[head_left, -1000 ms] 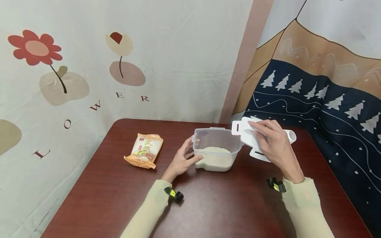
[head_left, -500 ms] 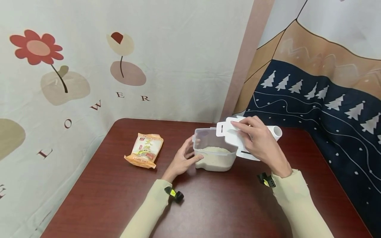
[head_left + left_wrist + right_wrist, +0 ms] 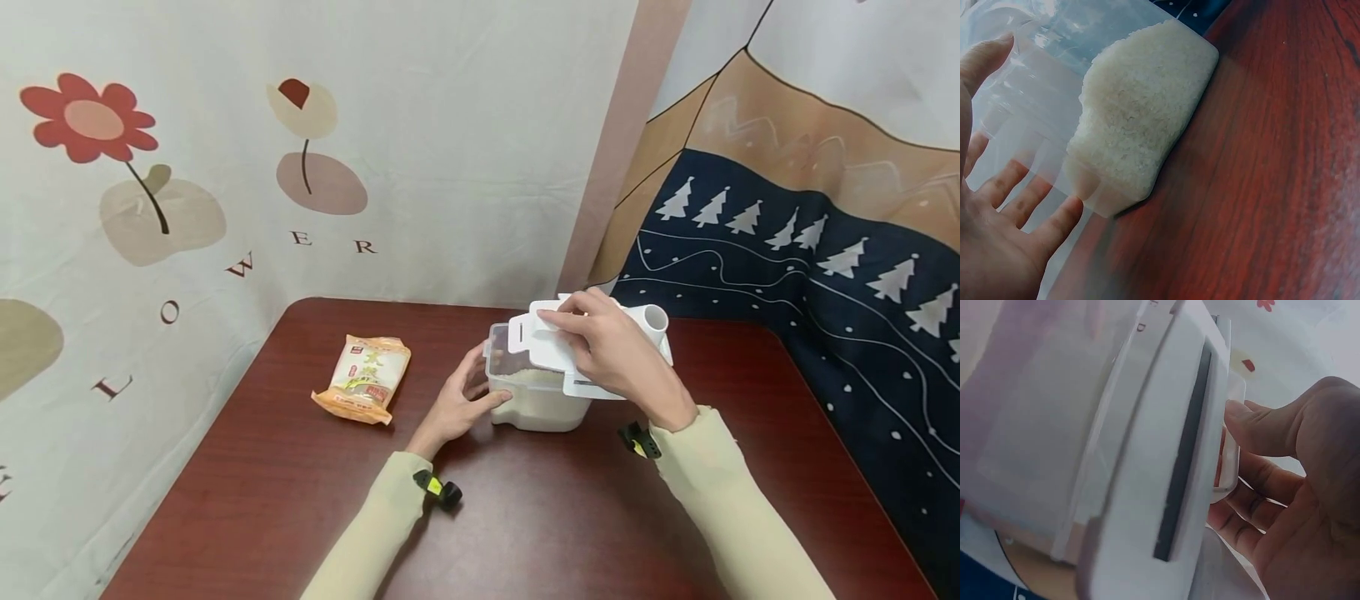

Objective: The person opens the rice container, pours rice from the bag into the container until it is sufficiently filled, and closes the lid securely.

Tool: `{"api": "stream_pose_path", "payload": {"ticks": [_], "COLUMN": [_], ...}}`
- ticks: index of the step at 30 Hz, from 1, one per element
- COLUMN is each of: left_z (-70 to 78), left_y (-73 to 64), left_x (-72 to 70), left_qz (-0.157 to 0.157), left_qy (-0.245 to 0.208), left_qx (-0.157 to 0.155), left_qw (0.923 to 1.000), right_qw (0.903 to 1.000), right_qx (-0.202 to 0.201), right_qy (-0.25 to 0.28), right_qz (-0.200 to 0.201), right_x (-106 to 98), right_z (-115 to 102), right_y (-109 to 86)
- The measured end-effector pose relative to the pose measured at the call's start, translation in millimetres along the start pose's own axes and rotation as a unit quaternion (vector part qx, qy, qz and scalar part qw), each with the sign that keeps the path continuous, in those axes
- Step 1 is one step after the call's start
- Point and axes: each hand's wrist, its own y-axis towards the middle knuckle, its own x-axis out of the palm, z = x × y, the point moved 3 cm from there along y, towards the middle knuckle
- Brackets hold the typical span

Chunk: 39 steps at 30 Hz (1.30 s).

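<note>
A clear plastic container with a layer of white rice stands upright on the table. My left hand rests against its left end, the thumb on the front side and the other fingers spread, fairly straight. My right hand grips a white lid tilted over the container's right part. Slotted flaps stick out from the lid's edges, and a short white tube projects on its right side. In the right wrist view, the lid's slotted flap fills the middle, thumb and fingers behind it.
An orange and white packet lies on the dark red table, left of the container. Printed cloth hangs behind the table's back edge, and a navy cloth with trees hangs along the right.
My right hand has moved left with the lid, from beside the container to over its right part, covering more of the opening. The left hand and the container have stayed put.
</note>
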Motion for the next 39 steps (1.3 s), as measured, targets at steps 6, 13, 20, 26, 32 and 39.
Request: {"api": "stream_pose_path", "payload": {"ticks": [6, 13, 20, 26, 32, 39], "left_z": [1.2, 2.0, 2.3, 1.0, -1.2, -0.4], "left_y": [-0.7, -1.4, -1.7, -2.1, -1.1, -0.8], "left_x": [-0.7, -1.3, -0.7, -1.2, -0.8, 1.0], "left_qz": [0.003, 0.003, 0.003, 0.007, 0.007, 0.002], "left_qy": [0.005, 0.002, -0.016, -0.010, -0.016, -0.026], "left_qx": [-0.005, -0.003, -0.018, -0.031, -0.026, -0.023], "left_qw": [1.0000, 1.0000, 0.9997, 0.9994, 0.9995, 0.9994], "right_qw": [0.9996, 0.9989, 0.9981, 0.9979, 0.9978, 0.9977], "right_qx": [-0.024, -0.037, -0.047, -0.041, -0.040, -0.044], "right_qy": [0.002, 0.006, -0.003, -0.010, -0.017, -0.018], "right_qz": [-0.010, -0.027, -0.040, -0.048, -0.050, -0.049], "right_x": [8.3, 16.6, 24.2, 29.9, 34.3, 38.3], "right_z": [-7.3, -18.0, -26.9, -31.4, -32.6, -31.2], "right_y": [11.6, 21.2, 26.6, 29.2, 29.8, 30.6]}}
